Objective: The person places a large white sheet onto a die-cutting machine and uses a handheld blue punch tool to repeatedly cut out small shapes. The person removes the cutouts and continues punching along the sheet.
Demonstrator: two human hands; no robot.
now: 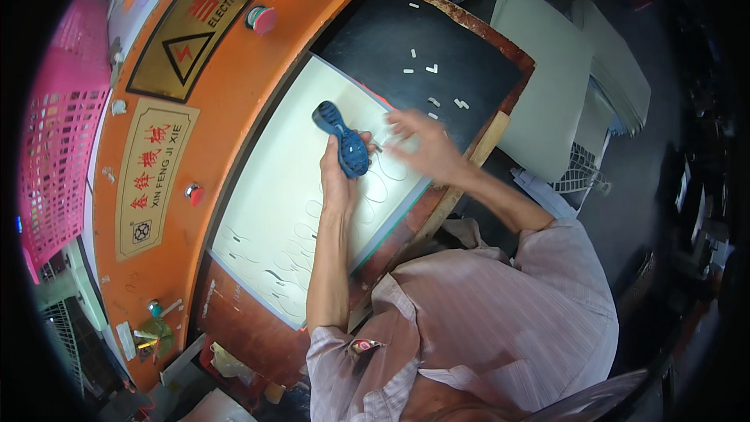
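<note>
Near end of white sheet (266, 227) on the desk (437, 211) is already full of sole-shaped cut outlines; far end toward the black mat (406, 31) looks uncut, so approx half left, I'd judge. Left hand (337, 176) grip clamped on blue sole-shaped cutter (341, 139), resting on sheet mid-way. Right hand (426, 148) blurred, fingers spread, flat on sheet near its right edge. Orange machine wall (234, 78) close on left; free room only rightward.

Counted: one blue sole-shaped cutting die (341, 139), one white sheet (285, 211), one black mat (422, 47), about seven small white scraps (430, 69), two red buttons (262, 19), one pink crate (58, 125), two hands (426, 144).
</note>
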